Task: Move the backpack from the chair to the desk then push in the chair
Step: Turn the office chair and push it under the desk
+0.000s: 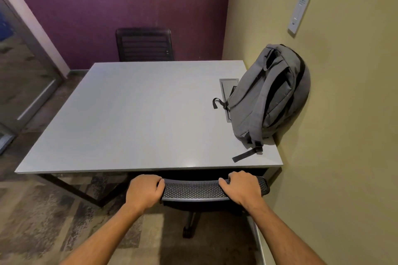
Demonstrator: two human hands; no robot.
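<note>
A grey backpack point(268, 97) stands on the right side of the pale grey desk point(133, 114), leaning against the beige wall, its straps trailing toward the desk's front edge. The black mesh chair point(193, 188) sits just below the desk's near edge, with its seat hidden under the desktop. My left hand point(144, 191) grips the left end of the chair's backrest top. My right hand point(241, 187) grips the right end of the same backrest.
A second black mesh chair point(144, 45) stands at the far side of the desk against the purple wall. A power panel point(227, 88) is set in the desktop beside the backpack. A glass door point(23, 84) is on the left, a wall switch plate point(299, 13) on the right.
</note>
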